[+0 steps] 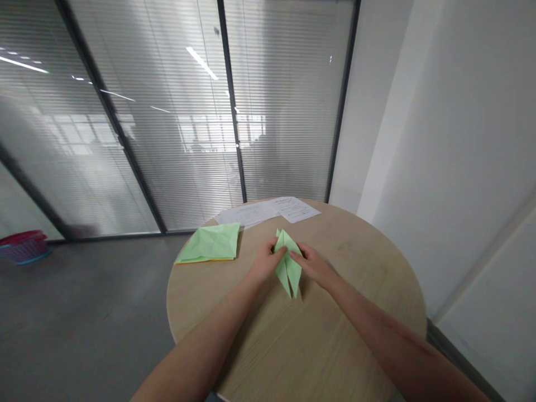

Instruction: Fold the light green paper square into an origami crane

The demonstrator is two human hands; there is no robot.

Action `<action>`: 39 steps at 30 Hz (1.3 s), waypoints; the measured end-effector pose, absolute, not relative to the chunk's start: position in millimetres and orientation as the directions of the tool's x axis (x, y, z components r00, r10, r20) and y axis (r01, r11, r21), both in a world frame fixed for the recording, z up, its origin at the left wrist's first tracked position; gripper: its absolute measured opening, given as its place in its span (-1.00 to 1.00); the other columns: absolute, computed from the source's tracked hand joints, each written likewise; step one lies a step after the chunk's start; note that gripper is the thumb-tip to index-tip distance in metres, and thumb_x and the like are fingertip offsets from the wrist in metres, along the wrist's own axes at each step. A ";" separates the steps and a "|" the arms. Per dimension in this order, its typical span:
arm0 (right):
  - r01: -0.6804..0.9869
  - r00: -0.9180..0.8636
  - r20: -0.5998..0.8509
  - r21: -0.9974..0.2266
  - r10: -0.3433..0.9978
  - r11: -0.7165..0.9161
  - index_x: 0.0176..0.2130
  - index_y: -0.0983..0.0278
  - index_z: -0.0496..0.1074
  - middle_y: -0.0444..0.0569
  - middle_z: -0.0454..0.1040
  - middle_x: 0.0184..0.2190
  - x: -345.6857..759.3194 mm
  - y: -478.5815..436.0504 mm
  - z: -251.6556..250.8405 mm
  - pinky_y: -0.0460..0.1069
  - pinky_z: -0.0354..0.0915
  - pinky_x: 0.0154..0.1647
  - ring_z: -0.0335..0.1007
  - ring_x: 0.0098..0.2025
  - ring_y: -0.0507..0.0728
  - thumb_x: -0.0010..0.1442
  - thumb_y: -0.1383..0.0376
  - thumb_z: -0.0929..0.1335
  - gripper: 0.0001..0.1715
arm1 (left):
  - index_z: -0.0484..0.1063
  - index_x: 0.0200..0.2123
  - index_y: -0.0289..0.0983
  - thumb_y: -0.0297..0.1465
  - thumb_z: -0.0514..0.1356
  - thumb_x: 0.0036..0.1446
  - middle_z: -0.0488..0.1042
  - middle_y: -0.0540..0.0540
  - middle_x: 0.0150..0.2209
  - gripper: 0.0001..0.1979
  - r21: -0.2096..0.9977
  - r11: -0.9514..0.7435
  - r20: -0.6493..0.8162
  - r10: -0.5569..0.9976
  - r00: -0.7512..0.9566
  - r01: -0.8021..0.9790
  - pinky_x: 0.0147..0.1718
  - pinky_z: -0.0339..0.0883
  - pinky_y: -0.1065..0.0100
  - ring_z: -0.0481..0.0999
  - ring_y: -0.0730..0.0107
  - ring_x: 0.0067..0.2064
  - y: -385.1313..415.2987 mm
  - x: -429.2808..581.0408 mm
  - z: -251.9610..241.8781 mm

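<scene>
A piece of green origami paper [287, 268], folded into a narrow diamond with two split points toward me, is held above the round wooden table. My left hand [267, 260] grips its left edge, thumb lying on the front face near the centre crease. On the opposite edge, my right hand [312, 262] pinches it the same way, with its thumb on the front. Most of the other fingers are hidden behind the paper. Small green tips stick up at the top of the fold.
The round table [355, 257] stands before a glass partition with blinds [293, 111]. Creased green sheets [213, 243] with a yellow edge below lie at its left. Printed white papers [293, 209] rest along the far edge. A red and blue basket [25, 248] sits on the floor, far left.
</scene>
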State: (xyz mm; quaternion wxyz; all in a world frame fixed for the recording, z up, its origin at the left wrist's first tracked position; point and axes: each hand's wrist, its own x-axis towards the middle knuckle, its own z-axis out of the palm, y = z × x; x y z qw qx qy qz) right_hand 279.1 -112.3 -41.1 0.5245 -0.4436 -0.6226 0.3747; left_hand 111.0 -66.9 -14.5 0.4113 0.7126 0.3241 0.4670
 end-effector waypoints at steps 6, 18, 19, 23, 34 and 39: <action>0.252 -0.114 0.301 -0.913 0.947 0.321 -0.08 0.25 0.50 0.00 0.57 -0.18 278.3 -114.5 -39.7 0.00 0.37 -0.15 0.48 -0.19 0.16 0.23 -0.01 0.38 -0.57 | 0.53 -0.37 -0.28 -0.18 0.23 0.16 0.53 -0.04 -0.42 -0.73 0.895 -0.443 0.412 0.867 0.279 0.056 -0.32 0.33 0.31 0.49 0.27 -0.35 -67.9 110.4 -10.3; -0.089 -0.025 0.129 -0.988 0.991 0.126 0.26 0.09 0.24 0.03 0.50 -0.02 268.5 -123.2 -38.0 0.00 0.48 -0.31 0.52 -0.17 0.14 0.32 -0.13 0.28 -0.35 | 0.55 -0.07 -0.29 -0.21 0.19 0.23 0.63 -0.13 -0.22 -0.67 0.852 -0.521 0.515 0.851 0.099 0.042 -0.35 0.34 0.35 0.51 0.31 -0.31 -65.9 108.2 -6.8; -0.104 -0.041 0.112 -0.989 0.993 0.107 0.25 0.10 0.24 0.03 0.51 -0.04 267.4 -123.5 -37.8 0.00 0.49 -0.29 0.53 -0.17 0.14 0.30 -0.12 0.31 -0.34 | 0.52 0.02 -0.29 -0.22 0.20 0.23 0.64 -0.13 -0.21 -0.63 0.856 -0.516 0.512 0.854 0.086 0.034 -0.36 0.33 0.37 0.50 0.34 -0.34 -67.3 108.2 -5.5; -0.128 -0.119 0.071 -0.990 0.990 0.056 0.13 0.17 0.31 0.02 0.55 -0.12 261.6 -124.4 -38.7 -0.02 0.46 -0.33 0.54 -0.17 0.16 0.21 -0.07 0.42 -0.37 | 0.34 0.27 -0.29 -0.23 0.25 0.21 0.66 -0.12 -0.25 -0.41 0.883 -0.468 0.468 0.880 0.078 -0.022 -0.41 0.31 0.40 0.48 0.39 -0.42 -71.3 108.7 -1.8; -0.152 -0.212 0.035 -0.988 0.977 0.002 -0.11 0.26 0.49 -0.01 0.60 -0.21 260.3 -123.9 -41.0 -0.03 0.40 -0.24 0.54 -0.25 0.13 0.05 0.01 0.52 -0.49 | 0.54 0.02 -0.33 -0.06 0.26 0.18 0.66 -0.21 -0.24 -0.49 0.926 -0.358 0.373 0.917 0.145 -0.116 -0.36 0.43 0.32 0.59 0.26 -0.32 -65.9 113.3 -7.0; -0.095 -0.150 0.029 -0.995 0.988 0.015 -0.18 0.28 0.50 -0.02 0.61 -0.31 262.1 -120.9 -42.6 -0.05 0.37 -0.34 0.52 -0.33 0.12 0.05 0.09 0.52 -0.59 | 0.56 0.01 -0.31 -0.07 0.28 0.17 0.66 -0.21 -0.17 -0.51 0.931 -0.340 0.363 0.905 0.224 -0.136 -0.21 0.47 0.26 0.62 0.20 -0.20 -67.2 114.3 -11.8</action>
